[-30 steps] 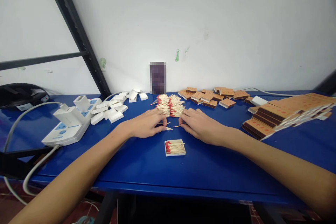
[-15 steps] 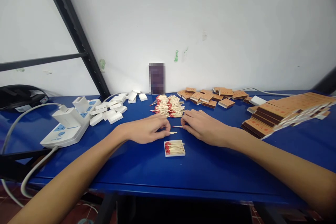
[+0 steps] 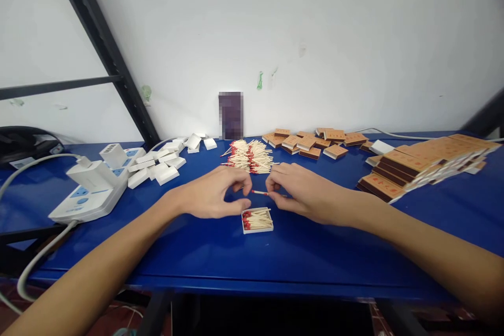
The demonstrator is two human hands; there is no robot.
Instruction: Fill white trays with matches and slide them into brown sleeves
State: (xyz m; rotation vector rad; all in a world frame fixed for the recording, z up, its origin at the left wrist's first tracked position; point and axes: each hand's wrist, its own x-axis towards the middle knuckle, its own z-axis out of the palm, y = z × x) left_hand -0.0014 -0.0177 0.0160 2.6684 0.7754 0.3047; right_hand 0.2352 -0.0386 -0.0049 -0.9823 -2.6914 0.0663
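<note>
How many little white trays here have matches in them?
1 that I can see: the white tray on the blue table, nearer the viewer than the match pile. More could be hidden inside the orange matchboxes.

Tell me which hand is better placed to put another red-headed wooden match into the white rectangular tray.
Right hand, probably: it holds a match at its fingertips. Left hand is open, holding no visible match.

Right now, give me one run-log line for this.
left hand: open, near tray | right hand: pinching one match | tray: matches inside | beyond hands: match pile
</note>
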